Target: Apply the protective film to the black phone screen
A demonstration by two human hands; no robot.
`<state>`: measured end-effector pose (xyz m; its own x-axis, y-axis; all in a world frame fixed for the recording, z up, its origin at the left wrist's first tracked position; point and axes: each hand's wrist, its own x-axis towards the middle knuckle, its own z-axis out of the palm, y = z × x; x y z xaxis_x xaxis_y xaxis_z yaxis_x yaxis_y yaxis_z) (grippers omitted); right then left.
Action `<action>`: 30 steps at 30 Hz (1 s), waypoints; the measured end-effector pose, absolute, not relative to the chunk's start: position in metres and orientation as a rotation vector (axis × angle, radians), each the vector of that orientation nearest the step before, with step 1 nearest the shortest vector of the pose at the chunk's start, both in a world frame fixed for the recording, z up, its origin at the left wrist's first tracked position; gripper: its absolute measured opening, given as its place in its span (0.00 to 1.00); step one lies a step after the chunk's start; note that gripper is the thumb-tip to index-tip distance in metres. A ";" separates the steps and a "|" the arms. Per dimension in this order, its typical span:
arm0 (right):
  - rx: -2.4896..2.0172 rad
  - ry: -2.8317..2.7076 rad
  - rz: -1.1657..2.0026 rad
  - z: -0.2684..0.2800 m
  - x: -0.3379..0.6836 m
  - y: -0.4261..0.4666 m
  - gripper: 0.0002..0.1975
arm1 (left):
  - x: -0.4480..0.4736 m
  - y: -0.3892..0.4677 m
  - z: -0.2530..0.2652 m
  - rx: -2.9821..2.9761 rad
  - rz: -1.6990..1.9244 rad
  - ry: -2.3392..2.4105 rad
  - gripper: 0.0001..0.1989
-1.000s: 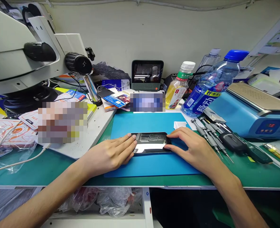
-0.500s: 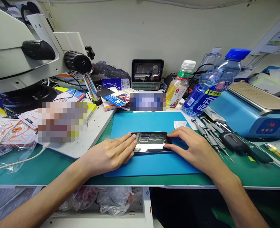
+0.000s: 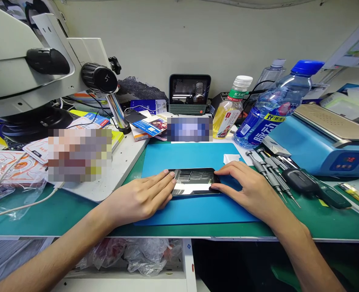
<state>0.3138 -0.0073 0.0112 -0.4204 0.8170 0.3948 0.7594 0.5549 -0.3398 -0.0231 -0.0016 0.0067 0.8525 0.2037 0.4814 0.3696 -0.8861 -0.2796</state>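
Observation:
A black smartphone (image 3: 196,178) lies screen up and sideways on the blue mat (image 3: 185,213), its glass reflecting light. My left hand (image 3: 145,194) covers the phone's left end with its fingers held together, and its thumb is mostly hidden below them. At the opposite end, my right hand (image 3: 243,182) grips the phone by its corners between thumb and fingers. A small white piece of paper (image 3: 231,158) rests on the mat just beyond my right hand.
Several screwdrivers (image 3: 269,172) lie to the right, near a blue machine (image 3: 322,142) with a red display. Drink bottles (image 3: 228,113) stand behind. A microscope (image 3: 51,77) rises on the left above its white base (image 3: 121,170). Below the desk is an open drawer (image 3: 130,284) with plastic bags.
The camera view has shifted very slightly. Both hands and the phone keep almost the same position.

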 end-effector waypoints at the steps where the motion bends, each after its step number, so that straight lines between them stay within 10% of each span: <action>1: -1.267 -2.274 0.144 0.011 0.314 -0.007 0.12 | -0.023 -0.002 0.007 -2.663 -0.639 -0.423 0.15; 30: -1.269 -2.285 0.141 0.009 0.316 -0.007 0.12 | -0.022 -0.002 0.006 -2.674 -0.674 -0.447 0.15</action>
<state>0.3159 -0.0072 0.0093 -0.4273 0.8166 0.3881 0.7627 0.5561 -0.3301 -0.0220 -0.0017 0.0063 0.8373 0.2147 0.5029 0.3794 -0.8903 -0.2517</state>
